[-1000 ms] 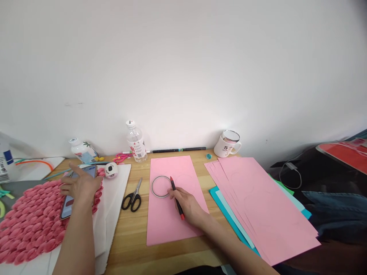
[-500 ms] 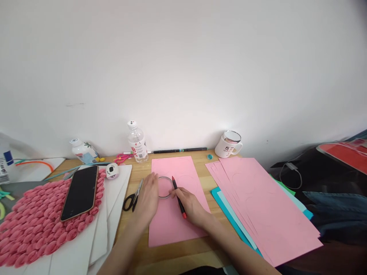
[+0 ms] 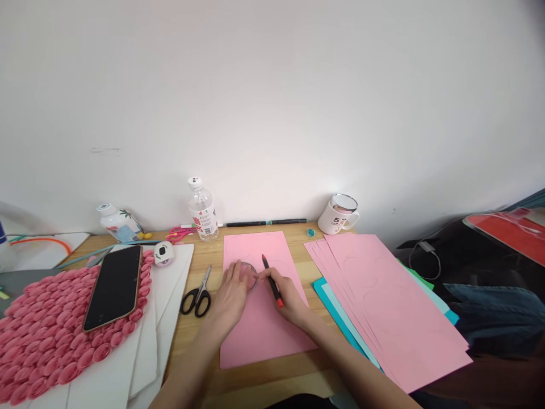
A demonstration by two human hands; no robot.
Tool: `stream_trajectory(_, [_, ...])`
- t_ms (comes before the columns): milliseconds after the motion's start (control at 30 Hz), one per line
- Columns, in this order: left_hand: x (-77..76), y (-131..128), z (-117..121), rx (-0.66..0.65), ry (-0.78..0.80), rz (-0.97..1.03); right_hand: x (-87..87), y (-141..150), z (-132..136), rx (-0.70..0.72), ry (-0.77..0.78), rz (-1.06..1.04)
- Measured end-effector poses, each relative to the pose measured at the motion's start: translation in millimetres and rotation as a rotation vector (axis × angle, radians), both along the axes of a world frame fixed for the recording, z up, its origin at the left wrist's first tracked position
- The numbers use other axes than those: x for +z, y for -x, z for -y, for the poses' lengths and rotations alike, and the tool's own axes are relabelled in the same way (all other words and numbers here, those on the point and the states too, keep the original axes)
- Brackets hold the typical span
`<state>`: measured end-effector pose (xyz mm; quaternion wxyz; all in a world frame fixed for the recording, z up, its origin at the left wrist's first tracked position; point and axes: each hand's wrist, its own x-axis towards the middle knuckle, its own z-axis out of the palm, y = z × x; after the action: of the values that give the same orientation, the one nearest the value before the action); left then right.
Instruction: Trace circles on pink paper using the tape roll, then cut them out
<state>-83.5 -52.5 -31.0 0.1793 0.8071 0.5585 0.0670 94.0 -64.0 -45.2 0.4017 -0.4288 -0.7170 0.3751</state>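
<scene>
A pink sheet of paper (image 3: pixel 255 346) lies on the wooden table, with faint circle outlines near its top. On it rests a round clear disc with a dark rim (image 3: pixel 254 278), partly hidden under my left hand (image 3: pixel 232 292). The left fingers are stretched out and lie flat over the disc's left side. My right hand (image 3: pixel 287 295) is closed around a black pen with red ends (image 3: pixel 272 279), held slanted just right of the disc. Its fingertips are close to the rim; whether they touch it I cannot tell. Black-handled scissors (image 3: pixel 199 295) lie left of the paper.
At left, a phone (image 3: pixel 114 287) lies on a panel of pink paper rosettes (image 3: pixel 46 329). A water bottle (image 3: pixel 203 210), a white bottle (image 3: pixel 119 222) and a mug (image 3: pixel 338 215) stand near the wall. More pink sheets (image 3: pixel 395 307) are stacked at right, over blue ones.
My left hand has shifted right and now covers much of the disc. The pen and right hand have moved slightly right. The scissors show more fully.
</scene>
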Motion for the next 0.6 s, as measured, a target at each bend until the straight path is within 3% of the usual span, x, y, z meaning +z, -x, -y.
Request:
stream_trajectory(100, [-11.3,1.1,1.5,-0.01,-0.042,-0.005,4.1,2.1,-14.6,-0.206,0.105,-0.254])
stream_trajectory(233, [-17.9,3.3,1.6,-0.007,-0.026,-0.038,1.5,7.0,-32.4,-0.272,0.223,-0.56])
stream_trajectory(433, [-17.8,3.4,1.5,-0.033,-0.068,0.03,-15.3,16.9,-30.5,-0.254,0.295,-0.64])
stream_trajectory(600, [-12.2,-1.4,2.1,0.021,-0.057,0.121,-15.2,17.6,-40.6,-0.305,0.29,-0.613])
